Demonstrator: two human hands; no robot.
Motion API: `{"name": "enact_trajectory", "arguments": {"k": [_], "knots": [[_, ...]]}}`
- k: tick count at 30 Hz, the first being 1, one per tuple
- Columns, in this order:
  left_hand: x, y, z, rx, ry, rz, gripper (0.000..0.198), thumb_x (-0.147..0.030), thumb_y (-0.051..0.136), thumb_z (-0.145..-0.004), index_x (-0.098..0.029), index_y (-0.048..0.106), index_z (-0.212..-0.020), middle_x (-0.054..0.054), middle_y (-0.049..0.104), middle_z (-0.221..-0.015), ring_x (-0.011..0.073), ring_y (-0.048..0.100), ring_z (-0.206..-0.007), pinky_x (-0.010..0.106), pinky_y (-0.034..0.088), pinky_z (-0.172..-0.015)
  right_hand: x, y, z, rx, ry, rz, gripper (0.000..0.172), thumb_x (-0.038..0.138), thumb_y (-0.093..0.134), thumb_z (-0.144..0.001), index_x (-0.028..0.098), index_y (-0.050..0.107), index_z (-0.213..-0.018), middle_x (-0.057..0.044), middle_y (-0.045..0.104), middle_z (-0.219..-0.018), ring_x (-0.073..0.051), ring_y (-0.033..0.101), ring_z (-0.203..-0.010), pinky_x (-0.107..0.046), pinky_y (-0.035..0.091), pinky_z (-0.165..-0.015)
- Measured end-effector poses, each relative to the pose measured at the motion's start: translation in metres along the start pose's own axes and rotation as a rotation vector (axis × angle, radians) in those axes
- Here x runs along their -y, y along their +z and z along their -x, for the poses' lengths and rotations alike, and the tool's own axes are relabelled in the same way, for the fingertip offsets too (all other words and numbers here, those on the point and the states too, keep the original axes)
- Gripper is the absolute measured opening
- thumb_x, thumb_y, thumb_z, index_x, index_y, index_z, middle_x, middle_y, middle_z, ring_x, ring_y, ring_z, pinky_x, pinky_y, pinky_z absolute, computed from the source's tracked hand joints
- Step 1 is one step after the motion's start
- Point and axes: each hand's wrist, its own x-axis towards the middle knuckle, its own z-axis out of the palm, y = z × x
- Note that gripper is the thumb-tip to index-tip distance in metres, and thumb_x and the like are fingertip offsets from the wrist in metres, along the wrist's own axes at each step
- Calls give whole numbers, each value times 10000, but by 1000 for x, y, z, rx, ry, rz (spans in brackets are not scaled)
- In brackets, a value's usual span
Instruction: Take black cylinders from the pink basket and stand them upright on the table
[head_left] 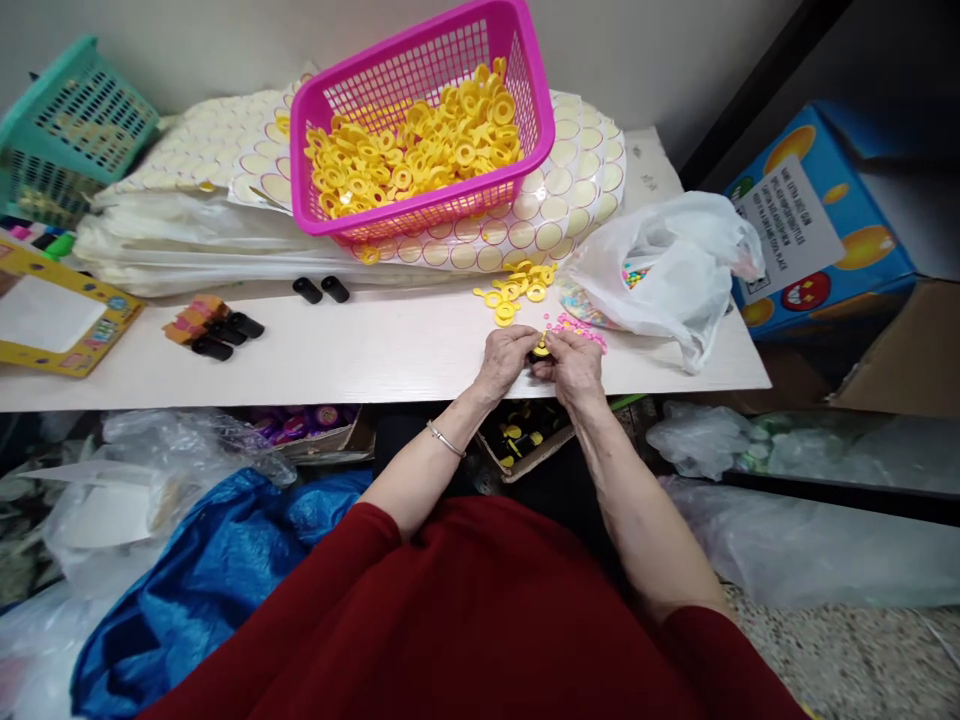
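Closest to you, below the table edge, an open box (pixel 525 447) holds small black and yellow parts. Just above it your hands meet over the table (pixel 375 350) rim. Your left hand (pixel 507 358) and right hand (pixel 576 366) are curled in, fingertips touching, both pinched on one small yellow ring (pixel 541 347). Something dark sits against the ring between your fingers; what it is cannot be told. Neither hand is spread, and the other fingers are folded under.

The ring looks like thin hard plastic: very light, stiff, smooth and likely slippery, so it could spring out of a loose pinch. Take it by the outer edge with thumb and forefinger, not by the flat face. It should bear a firm squeeze without bending much.

Just beyond your right hand lies a scatter of pink beads (pixel 581 330), and past that a loose pile (pixel 516 288) of the same yellow rings. A white bag (pixel 667 265) slumps to the right. Black tubes (pixel 321 289) lie well off to the left. Farthest back, a pink basket (pixel 427 212) full of rings rests on stacked sheets (pixel 555 215).
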Motion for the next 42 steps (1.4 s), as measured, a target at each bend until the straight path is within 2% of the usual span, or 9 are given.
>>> {"name": "enact_trajectory", "arguments": {"k": [7,14,18,21,24,27,33,36,42], "knots": [[-11,1,5,-72,-52,-80,134,-253,642,-719,-155,672,-633,-46,539,-552,92,468,-575,218,378,-570,6,10,3,-79,-47,36,249,335,714,-696,228,517,-588,74,450,-363,-123,470,-291,-221,392,-275],[-9,5,5,-126,-16,-143,352,-431,612,-828,-179,548,-590,-68,414,-481,94,376,-484,240,290,-508,12,17,11,-62,-76,-46,310,402,736,-654,242,482,-575,79,465,-396,-130,469,-291,-268,432,-290],[-7,8,6,-173,19,-177,424,-361,631,-854,-184,435,-521,-74,329,-495,92,327,-556,248,264,-570,1,18,14,-75,-86,-67,334,470,717,-679,245,475,-631,79,488,-466,-132,496,-334,-296,482,-349],[-7,13,10,-195,31,-205,371,-295,616,-875,-177,476,-552,-66,376,-538,101,364,-608,251,292,-623,-7,16,12,-99,-100,-70,370,503,707,-697,249,444,-643,84,453,-493,-132,514,-395,-296,500,-397],[-11,16,11,-202,57,-237,322,-278,604,-894,-176,529,-598,-57,434,-577,111,410,-646,253,315,-652,-11,11,6,-149,-122,-50,349,436,721,-702,237,445,-625,76,447,-526,-114,513,-477,-254,482,-433],[-16,16,8,-180,73,-248,393,-267,611,-897,-178,465,-543,-56,382,-543,110,379,-622,262,292,-636,-11,10,-1,-179,-136,-24,325,377,722,-711,232,450,-608,66,455,-542,-105,503,-509,-229,448,-423],[-12,9,8,-155,18,-143,490,-365,632,-885,-189,356,-520,-73,271,-525,93,286,-569,268,223,-586,-9,12,3,-55,-94,-36,357,488,733,-709,248,476,-647,65,473,-488,-168,581,-445,-306,520,-389],[-9,6,7,-91,-14,-70,495,-479,633,-870,-190,392,-548,-75,303,-519,87,293,-548,257,218,-552,-6,9,8,17,-95,-50,450,579,775,-670,245,474,-685,79,487,-490,-161,599,-425,-297,547,-392],[-9,2,-4,-70,-93,-59,494,-555,767,-710,-179,491,-544,-77,370,-471,76,338,-500,241,234,-507,4,-1,11,130,-59,-64,617,527,955,-428,209,502,-700,77,577,-575,-95,613,-456,-209,563,-432]]}}
